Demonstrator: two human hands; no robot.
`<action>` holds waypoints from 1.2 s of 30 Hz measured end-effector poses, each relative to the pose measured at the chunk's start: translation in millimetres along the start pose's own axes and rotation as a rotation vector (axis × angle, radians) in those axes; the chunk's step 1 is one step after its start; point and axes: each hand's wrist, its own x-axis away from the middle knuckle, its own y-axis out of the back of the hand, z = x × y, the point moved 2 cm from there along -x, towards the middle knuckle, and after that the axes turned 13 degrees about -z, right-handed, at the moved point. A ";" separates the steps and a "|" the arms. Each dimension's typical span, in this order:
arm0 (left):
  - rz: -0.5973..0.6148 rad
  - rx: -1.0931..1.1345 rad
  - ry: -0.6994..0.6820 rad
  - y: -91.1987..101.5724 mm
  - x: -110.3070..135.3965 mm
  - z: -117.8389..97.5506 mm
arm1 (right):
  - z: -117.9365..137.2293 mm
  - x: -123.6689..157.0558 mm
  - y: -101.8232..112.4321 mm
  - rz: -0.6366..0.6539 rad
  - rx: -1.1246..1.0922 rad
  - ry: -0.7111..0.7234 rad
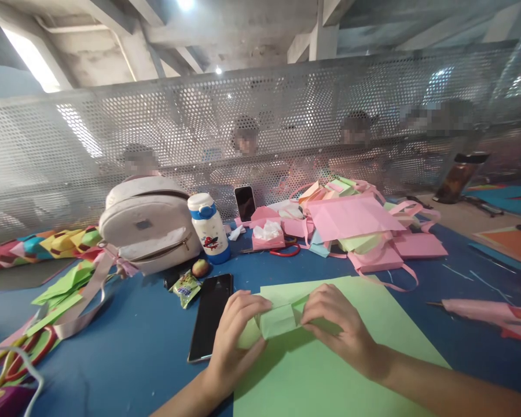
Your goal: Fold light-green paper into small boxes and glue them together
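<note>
Between both hands is a small folded piece of light green paper (pixel 278 322), bent into a boxy shape. My left hand (pixel 239 324) pinches its left side, thumb below and fingers on top. On the other side my right hand (pixel 336 324) grips the right edge between thumb and fingers. Beneath them lies a large light green sheet (pixel 338 382) on the blue table. A dark phone (pixel 211 313) rests flat just left of my left hand.
Behind stand a white backpack (pixel 150 220), a bottle (pixel 209 231) and an upright phone (pixel 245 204). Pink paper bags (pixel 351 217) pile up at back right. A pink glue gun (pixel 481 310) lies right; red-handled scissors (pixel 30 353) lie left. A perforated metal screen (pixel 286 104) fronts several people.
</note>
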 end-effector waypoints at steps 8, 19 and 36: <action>-0.021 0.045 0.074 -4.7 0.5 -5.5 | 3.7 2.1 -2.9 0.012 0.005 0.018; -0.067 0.103 0.240 -7.4 0.9 -9.8 | 6.3 2.4 -4.1 0.024 0.024 0.008; -0.049 0.134 0.223 -7.5 -0.6 -9.8 | 4.7 2.5 -4.8 0.022 0.018 -0.001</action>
